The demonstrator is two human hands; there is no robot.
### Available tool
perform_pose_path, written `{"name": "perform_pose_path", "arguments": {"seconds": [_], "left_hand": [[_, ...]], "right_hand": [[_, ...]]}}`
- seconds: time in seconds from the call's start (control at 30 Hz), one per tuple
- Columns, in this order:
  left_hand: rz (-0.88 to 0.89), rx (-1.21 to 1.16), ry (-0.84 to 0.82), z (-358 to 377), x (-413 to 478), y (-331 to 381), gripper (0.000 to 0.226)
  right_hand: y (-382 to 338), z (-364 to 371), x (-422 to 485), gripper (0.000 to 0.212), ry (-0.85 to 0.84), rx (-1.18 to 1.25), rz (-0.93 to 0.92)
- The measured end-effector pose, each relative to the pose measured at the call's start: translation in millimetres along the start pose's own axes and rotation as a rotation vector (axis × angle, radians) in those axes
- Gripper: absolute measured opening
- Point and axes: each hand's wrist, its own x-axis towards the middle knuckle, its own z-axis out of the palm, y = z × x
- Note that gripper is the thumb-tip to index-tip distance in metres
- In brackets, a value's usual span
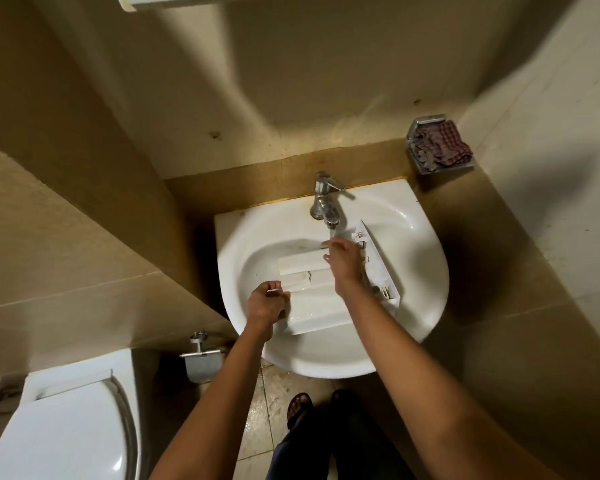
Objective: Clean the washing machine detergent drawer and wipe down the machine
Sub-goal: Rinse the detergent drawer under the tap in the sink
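The detergent drawer (314, 315) lies in the sink (428, 275), its long axis running from the left hand (266, 304), which grips its nearer end, across to its front panel (381, 263) just right of the right hand (343, 261), whose loosely straightened, empty-looking fingers reach beneath the tap (326, 202).
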Motion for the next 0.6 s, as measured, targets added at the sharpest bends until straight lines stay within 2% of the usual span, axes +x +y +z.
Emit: {"name": "perform_pose_path", "arguments": {"seconds": [0.07, 0.23, 0.37, 0.6], "left_hand": [[0.005, 0.005, 0.000, 0, 0, 0, 0.028], [0.000, 0.004, -0.018, -2, 0, 0, 0.025], [-0.001, 0.014, -0.024, -3, 0, 2, 0.024], [-0.008, 0.022, -0.030, -3, 1, 3, 0.022]], "right_hand": [[-11, -1, 15, 0.026, -0.056, 0.387, 0.217], [-24, 0, 39, 0.023, -0.120, 0.781, 0.446], [-24, 3, 47, 0.027, -0.114, 0.882, 0.530], [-29, -4, 44, 0.019, -0.116, 0.890, 0.607]]}}
